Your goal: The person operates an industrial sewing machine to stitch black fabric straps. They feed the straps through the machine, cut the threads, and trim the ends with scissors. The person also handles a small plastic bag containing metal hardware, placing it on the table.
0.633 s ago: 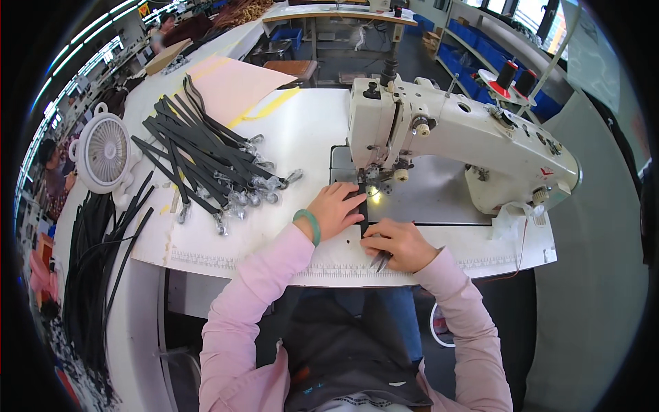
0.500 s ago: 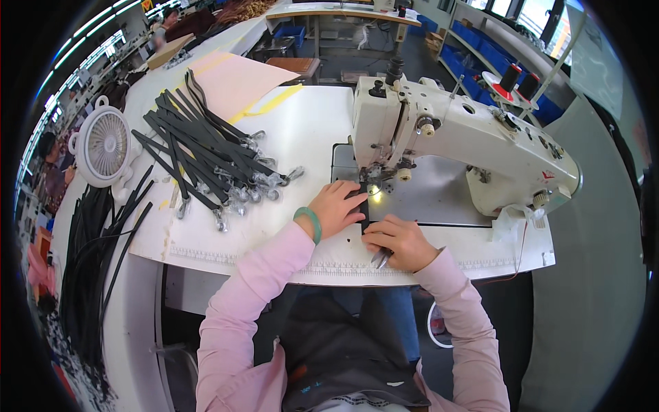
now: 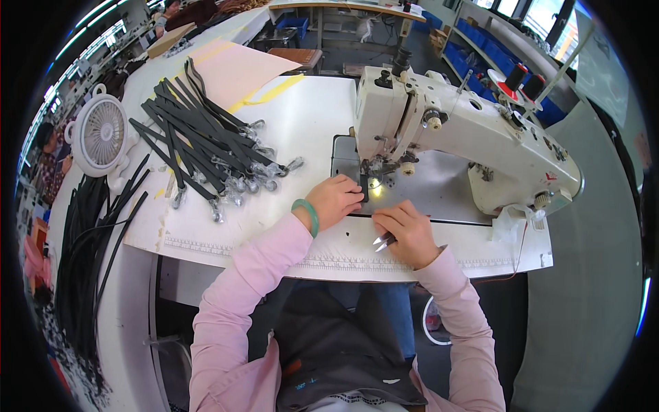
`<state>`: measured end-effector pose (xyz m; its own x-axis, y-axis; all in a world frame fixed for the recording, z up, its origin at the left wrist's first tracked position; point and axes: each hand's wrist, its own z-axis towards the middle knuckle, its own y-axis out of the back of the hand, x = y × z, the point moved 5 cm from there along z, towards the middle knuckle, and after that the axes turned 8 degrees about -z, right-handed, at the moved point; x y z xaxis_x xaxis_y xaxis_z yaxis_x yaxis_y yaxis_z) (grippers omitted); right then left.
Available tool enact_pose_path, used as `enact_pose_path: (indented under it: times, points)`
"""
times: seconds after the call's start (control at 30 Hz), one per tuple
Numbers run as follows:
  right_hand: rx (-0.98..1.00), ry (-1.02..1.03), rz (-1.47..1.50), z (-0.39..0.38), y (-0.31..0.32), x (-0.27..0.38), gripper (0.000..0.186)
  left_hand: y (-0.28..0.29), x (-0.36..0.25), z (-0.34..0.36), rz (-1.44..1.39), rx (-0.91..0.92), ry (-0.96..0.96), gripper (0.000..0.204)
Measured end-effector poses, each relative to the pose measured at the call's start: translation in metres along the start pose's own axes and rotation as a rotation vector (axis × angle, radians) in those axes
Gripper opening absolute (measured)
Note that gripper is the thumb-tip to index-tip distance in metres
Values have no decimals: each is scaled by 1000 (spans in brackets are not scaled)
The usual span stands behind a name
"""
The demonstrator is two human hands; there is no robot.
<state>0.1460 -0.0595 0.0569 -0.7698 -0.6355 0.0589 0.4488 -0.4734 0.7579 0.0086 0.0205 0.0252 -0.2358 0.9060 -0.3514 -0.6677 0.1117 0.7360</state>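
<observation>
My left hand (image 3: 338, 200), with a green bangle on the wrist, presses with curled fingers on a short length of black strap (image 3: 364, 190) at the presser foot of the white sewing machine (image 3: 446, 127), beside its small lit lamp. My right hand (image 3: 405, 230) is closed round silver metal snips (image 3: 382, 244), whose blades point toward me, and sits just right of the strap, off it. A heap of black straps with wrapped metal fittings (image 3: 206, 144) lies on the white worktop left of my hands.
More black straps (image 3: 86, 254) hang at the far left beside a small white fan (image 3: 99, 134). A pink sheet (image 3: 240, 62) lies behind the heap. Thread cones (image 3: 515, 79) stand behind the machine. A co-worker (image 3: 51, 147) is at the left; blue bins (image 3: 458, 55) line shelves behind.
The strap under my left fingers has moved away from me, further under the presser foot. My right hand has let go of its near end and shifted right, still holding the snips.
</observation>
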Motion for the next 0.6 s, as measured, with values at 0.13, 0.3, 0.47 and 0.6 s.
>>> enact_pose_path:
  times: [0.13, 0.3, 0.47, 0.6]
  points:
    - [-23, -35, -34, -4, 16, 1, 17, 3, 1, 2, -39, 4, 11, 16]
    - [-72, -78, -70, -10, 32, -6, 17, 5, 15, 8, -84, 21, 91, 15]
    - [-65, -117, -79, -16, 36, -13, 16, 4, 27, 11, -104, 10, 130, 16]
    - [-72, -126, -75, -18, 38, -14, 17, 3, 37, 16, -82, 11, 257, 12]
